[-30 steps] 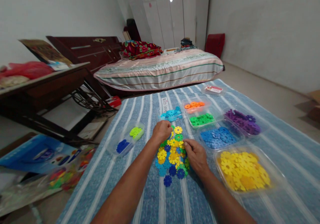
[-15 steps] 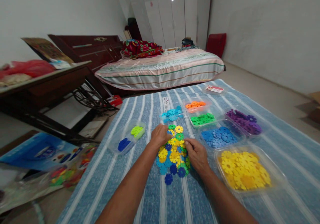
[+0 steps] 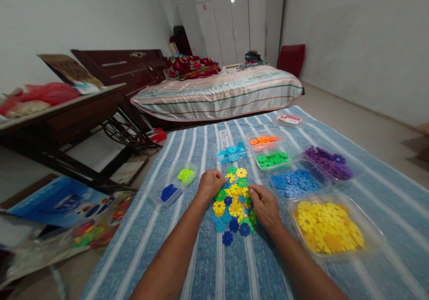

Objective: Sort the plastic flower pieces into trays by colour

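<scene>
A loose pile of flower-shaped plastic discs [image 3: 235,209], yellow, green, light blue and dark blue, lies on the striped cloth between my hands. My left hand [image 3: 211,184] is at the pile's upper left, thumb and fingers pinched on a blue flower-shaped disc [image 3: 227,184] that shows only in part. On the opposite side, my right hand [image 3: 266,205] rests against the pile's edge beside a yellow disc [image 3: 246,192]. Its fingers are closed together, and whatever is between the fingertips is hidden.
Clear tubs hold sorted discs: yellow [image 3: 330,228], blue [image 3: 295,184], purple [image 3: 326,162], green [image 3: 273,159], orange [image 3: 263,141] and light blue [image 3: 232,152]. A left-hand tub [image 3: 173,199] holds dark blue and lime ones. A lidded box [image 3: 288,119] sits at the far edge.
My left hand has drawn slightly left and down from the top of the pile, uncovering a green disc near it. My right hand has barely moved. The view has shifted a little.
</scene>
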A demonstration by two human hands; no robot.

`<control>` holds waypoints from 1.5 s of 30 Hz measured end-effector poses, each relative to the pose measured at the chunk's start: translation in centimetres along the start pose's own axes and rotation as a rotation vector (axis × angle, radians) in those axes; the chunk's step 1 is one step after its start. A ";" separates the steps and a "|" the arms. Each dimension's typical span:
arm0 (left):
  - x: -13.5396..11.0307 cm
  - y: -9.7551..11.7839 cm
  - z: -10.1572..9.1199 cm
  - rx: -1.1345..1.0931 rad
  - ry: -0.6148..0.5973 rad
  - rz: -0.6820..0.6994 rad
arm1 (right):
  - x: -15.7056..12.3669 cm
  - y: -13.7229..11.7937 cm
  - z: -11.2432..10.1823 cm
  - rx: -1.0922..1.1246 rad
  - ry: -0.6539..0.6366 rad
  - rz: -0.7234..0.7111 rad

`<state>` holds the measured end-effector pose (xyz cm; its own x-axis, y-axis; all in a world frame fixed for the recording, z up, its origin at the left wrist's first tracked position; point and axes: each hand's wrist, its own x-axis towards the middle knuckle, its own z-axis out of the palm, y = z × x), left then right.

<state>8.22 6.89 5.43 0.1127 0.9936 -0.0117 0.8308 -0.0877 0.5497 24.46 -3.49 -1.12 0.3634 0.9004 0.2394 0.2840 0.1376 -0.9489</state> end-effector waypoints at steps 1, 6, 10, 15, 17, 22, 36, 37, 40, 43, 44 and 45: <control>0.0 0.1 0.0 -0.024 -0.001 -0.001 | 0.0 0.0 0.0 0.001 -0.001 0.001; 0.0 2.8 -0.2 -0.195 -0.010 -0.004 | 0.0 -0.3 -0.1 -0.004 0.011 -0.005; -1.0 7.6 -0.6 -0.508 -0.169 -0.006 | 0.0 -0.5 -0.1 -0.003 0.013 0.000; -2.6 11.9 -0.9 -0.702 -0.465 0.123 | 0.1 -0.4 -0.1 0.004 0.006 0.005; -2.6 11.5 -1.1 -0.654 -0.418 0.155 | 0.0 -0.4 -0.1 0.002 0.007 0.007; -2.0 5.9 -2.1 -0.217 -0.236 0.175 | -0.1 -0.5 -0.2 -0.011 0.012 0.006; -4.2 0.1 -2.1 0.402 -0.242 0.065 | -0.1 0.2 -0.2 -0.003 -0.007 0.008; -4.2 0.1 -2.1 0.396 -0.241 0.054 | -0.1 0.1 -0.2 -0.005 -0.003 0.008; -4.3 0.3 -2.2 0.384 -0.217 0.041 | -0.1 0.1 -0.2 -0.008 0.001 0.006; -4.4 0.2 -2.2 0.373 -0.183 0.024 | -0.1 0.1 -0.2 -0.010 -0.004 0.000; -4.4 0.0 -2.2 0.365 -0.172 0.018 | -0.1 0.1 -0.2 -0.011 -0.005 0.000; -4.3 -0.1 -2.1 0.348 -0.161 0.016 | -0.1 0.1 -0.2 -0.012 -0.006 0.002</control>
<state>6.50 2.77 7.19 0.1887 0.9703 -0.1515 0.9603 -0.1501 0.2351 24.66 -3.66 -1.23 0.3587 0.9030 0.2366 0.2939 0.1314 -0.9468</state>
